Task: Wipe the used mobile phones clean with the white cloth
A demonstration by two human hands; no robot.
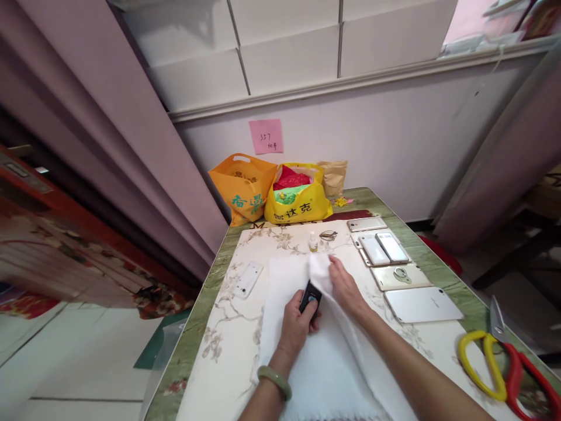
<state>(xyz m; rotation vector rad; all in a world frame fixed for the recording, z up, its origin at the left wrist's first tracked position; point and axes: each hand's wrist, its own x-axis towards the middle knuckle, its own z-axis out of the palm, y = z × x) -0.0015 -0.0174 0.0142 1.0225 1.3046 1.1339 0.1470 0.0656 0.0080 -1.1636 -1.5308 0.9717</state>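
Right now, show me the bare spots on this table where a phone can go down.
Free: the floral cover left of the white cloth, below the white phone; also the patch between the large white phone and the yellow scissors. Crowded: the right edge, lined with a row of phones, and the far end, with the shopping bags.

A small black gadget point(310, 300), a pale round spot on its face, sits tilted in the grip of the left hand point(297, 325) over a white cloth point(319, 362) spread flat on the tabletop point(197, 318); the right hand point(347, 287) holds the cloth's far corner, folded against the gadget's top
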